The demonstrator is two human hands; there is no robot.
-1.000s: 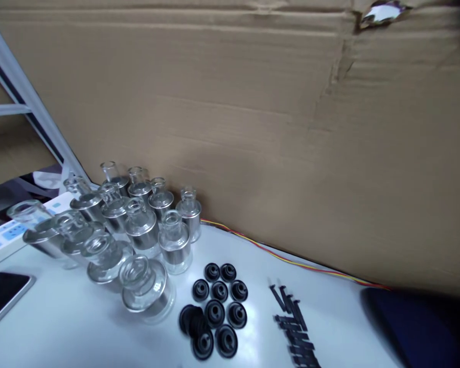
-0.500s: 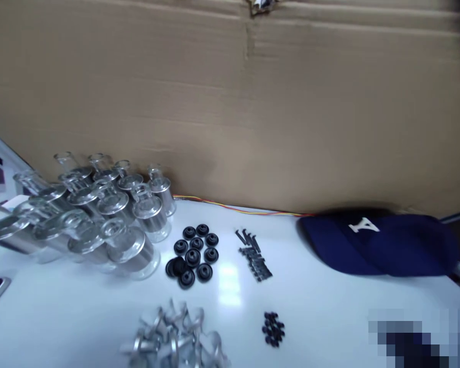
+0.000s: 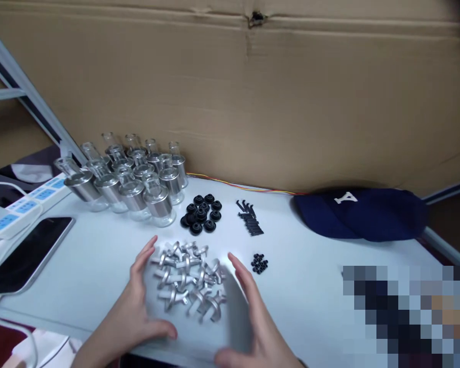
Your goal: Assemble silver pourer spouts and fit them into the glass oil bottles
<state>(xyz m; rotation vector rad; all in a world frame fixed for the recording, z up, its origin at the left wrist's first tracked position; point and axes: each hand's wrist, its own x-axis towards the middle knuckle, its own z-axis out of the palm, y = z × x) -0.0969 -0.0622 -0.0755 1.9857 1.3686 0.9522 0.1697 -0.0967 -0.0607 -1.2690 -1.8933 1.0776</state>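
A heap of silvery metal pieces with rings and stems [image 3: 184,276] lies on the white table, close to its front edge. My left hand [image 3: 138,301] is at the heap's left side, thumb and fingers spread. On the opposite side my right hand [image 3: 251,312] is held open too, its fingers stretched forward. Both hands frame the heap and hold nothing; whether they touch its outer pieces I cannot tell. Behind the heap sit several round black rubber stoppers [image 3: 201,214]. Right of these lie thin black hooked pieces [image 3: 251,220] and a cluster of tiny black parts [image 3: 259,263].
Glass bottles with metal sleeves [image 3: 157,202] stand in rows at the back left. A phone [image 3: 26,255] and a power strip [image 3: 26,204] lie at the left. A navy cap [image 3: 368,214] rests at the back right, before a cardboard wall [image 3: 214,102]. The lower right is pixelated.
Both my hands have come into view around the metal pieces. The view has shifted, so the phone, power strip and the table's front edge now show more fully.
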